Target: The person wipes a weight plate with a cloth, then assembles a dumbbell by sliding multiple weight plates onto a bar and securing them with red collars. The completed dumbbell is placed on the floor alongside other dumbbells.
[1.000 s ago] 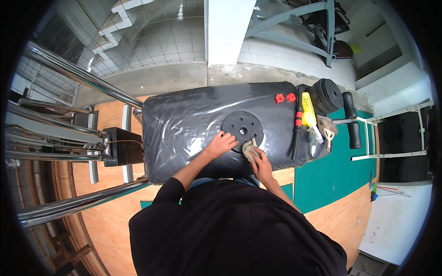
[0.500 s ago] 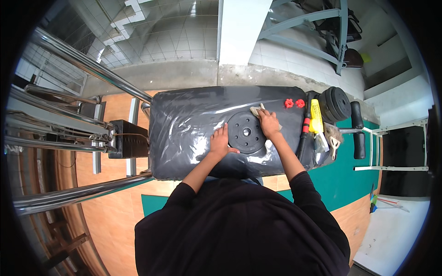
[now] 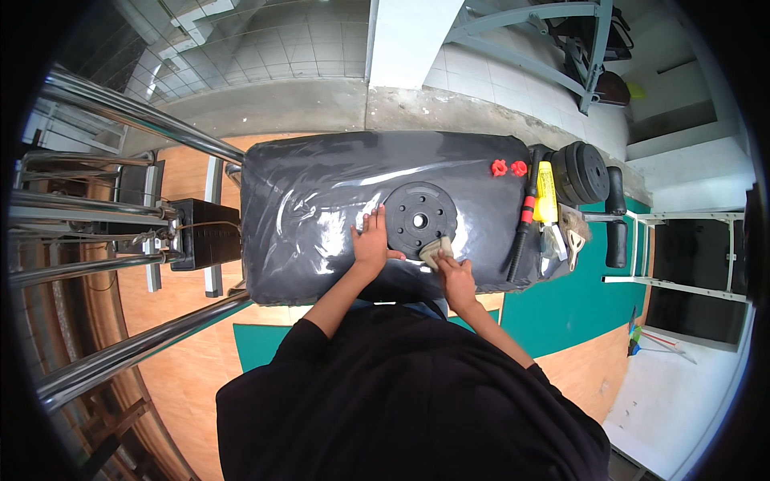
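Observation:
A round black weight plate [image 3: 403,228] with a ring of holes lies flat on a black padded bench [image 3: 313,172] that has a shiny cover. My left hand [image 3: 372,243] rests against the plate's left edge, fingers stretched out and thumb along its near side. In my right hand [image 3: 457,280] is a bunched beige cloth [image 3: 434,251], pressed on the plate's near right rim. Two red star-shaped collars [image 3: 508,167] sit at the bench's far right. To their right lies a black dumbbell bar [image 3: 523,224] with red bands.
Stacked black weight plates [image 3: 581,172], a yellow packet [image 3: 545,192] and a brush [image 3: 575,243] crowd the bench's right end. Chrome machine rails [image 3: 152,116] flank the left side. Green matting [image 3: 561,317] covers part of the wooden floor, and a white pillar [image 3: 409,40] stands beyond.
My right hand has moved the cloth from the plate's far right edge round to its near right rim. My left hand stays beside the plate. The whole view has shifted slightly.

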Motion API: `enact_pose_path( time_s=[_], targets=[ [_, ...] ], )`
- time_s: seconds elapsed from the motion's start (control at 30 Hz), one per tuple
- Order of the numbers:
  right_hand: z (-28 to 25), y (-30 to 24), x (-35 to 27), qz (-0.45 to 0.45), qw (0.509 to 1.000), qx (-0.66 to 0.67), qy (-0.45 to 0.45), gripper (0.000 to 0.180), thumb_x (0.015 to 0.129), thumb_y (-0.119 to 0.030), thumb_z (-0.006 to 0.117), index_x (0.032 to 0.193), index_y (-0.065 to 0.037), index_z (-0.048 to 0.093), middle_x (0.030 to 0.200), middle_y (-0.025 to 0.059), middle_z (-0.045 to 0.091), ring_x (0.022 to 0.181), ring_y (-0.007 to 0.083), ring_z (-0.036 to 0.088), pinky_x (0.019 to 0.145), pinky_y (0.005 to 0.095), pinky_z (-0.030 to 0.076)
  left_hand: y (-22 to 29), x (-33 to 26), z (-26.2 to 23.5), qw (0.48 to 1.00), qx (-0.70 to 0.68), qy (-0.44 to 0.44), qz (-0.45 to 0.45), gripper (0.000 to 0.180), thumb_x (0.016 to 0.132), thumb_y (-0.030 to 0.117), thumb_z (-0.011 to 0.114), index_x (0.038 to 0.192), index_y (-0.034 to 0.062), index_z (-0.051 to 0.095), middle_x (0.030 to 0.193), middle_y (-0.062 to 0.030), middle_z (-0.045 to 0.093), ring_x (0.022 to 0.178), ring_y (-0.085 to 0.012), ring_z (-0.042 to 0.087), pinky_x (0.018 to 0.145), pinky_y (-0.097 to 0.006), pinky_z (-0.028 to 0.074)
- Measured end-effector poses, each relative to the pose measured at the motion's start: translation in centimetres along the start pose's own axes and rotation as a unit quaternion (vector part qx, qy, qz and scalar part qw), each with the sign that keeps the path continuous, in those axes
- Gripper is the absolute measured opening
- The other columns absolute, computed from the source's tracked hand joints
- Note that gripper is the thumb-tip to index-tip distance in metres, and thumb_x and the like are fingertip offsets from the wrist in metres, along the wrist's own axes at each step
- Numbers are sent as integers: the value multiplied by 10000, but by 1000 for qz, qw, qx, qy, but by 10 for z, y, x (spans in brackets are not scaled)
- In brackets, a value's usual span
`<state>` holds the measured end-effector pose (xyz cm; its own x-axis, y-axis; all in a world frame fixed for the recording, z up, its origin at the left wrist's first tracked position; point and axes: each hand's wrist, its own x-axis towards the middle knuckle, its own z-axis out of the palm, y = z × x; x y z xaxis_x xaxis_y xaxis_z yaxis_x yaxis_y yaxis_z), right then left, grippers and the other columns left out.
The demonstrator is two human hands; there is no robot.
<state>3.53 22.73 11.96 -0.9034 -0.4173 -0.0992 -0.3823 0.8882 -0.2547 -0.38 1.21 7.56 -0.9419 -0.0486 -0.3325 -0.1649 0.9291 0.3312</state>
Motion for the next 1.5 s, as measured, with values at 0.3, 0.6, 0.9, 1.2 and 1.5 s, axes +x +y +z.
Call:
enact_pose_path(
  time_s=[0.3, 0.6, 0.9, 1.2, 1.5],
  targets=[
    [-89, 22, 64, 232, 757, 552, -263, 399, 930, -283, 546, 1262, -68, 497, 1031, 24, 607, 874, 150, 593, 786, 305, 480, -13, 5, -8, 998, -48, -21, 46, 1286, 471, 608, 764, 1453, 61, 140, 1427, -127, 369, 1306, -282, 386, 1037, -552, 319],
    [-6, -17, 164, 127, 979, -153, -46, 605, 789, -188, 625, 1352, -85, 429, 1311, 176, 482, 1020, 352, 550, 782, 365, 529, -28, 9, -17, 991, -56, -56, 106, 1068, 655, 516, 719, 1450, 72, 161, 1428, -115, 360, 1298, -285, 379, 1051, -555, 297],
    [10, -29, 113, -8, 996, -82, 18, 542, 749, -108, 595, 1284, -145, 515, 1298, 101, 514, 929, 371, 540, 789, 405, 510, -30, 5, -18, 991, -79, -61, 85, 1055, 662, 507, 720, 1449, 70, 169, 1448, -113, 337, 1319, -280, 351, 1072, -552, 259],
    [-28, -31, 58, 84, 970, 178, -144, 435, 814, -271, 585, 1214, -105, 551, 1134, 189, 598, 1001, 353, 598, 847, 439, 482, -57, 4, -1, 959, -241, -42, 141, 931, 723, 343, 744, 1449, 98, 215, 1458, -123, 321, 1346, -310, 302, 1121, -533, 158],
    [-28, 17, 135, 195, 972, -130, -19, 449, 922, -421, 481, 1204, -77, 546, 1045, 224, 564, 933, 393, 600, 754, 460, 517, -56, 6, 1, 931, -323, -68, 156, 836, 738, 189, 663, 1455, 111, 239, 1507, -106, 253, 1402, -289, 198, 1121, -545, 38]
  ],
)
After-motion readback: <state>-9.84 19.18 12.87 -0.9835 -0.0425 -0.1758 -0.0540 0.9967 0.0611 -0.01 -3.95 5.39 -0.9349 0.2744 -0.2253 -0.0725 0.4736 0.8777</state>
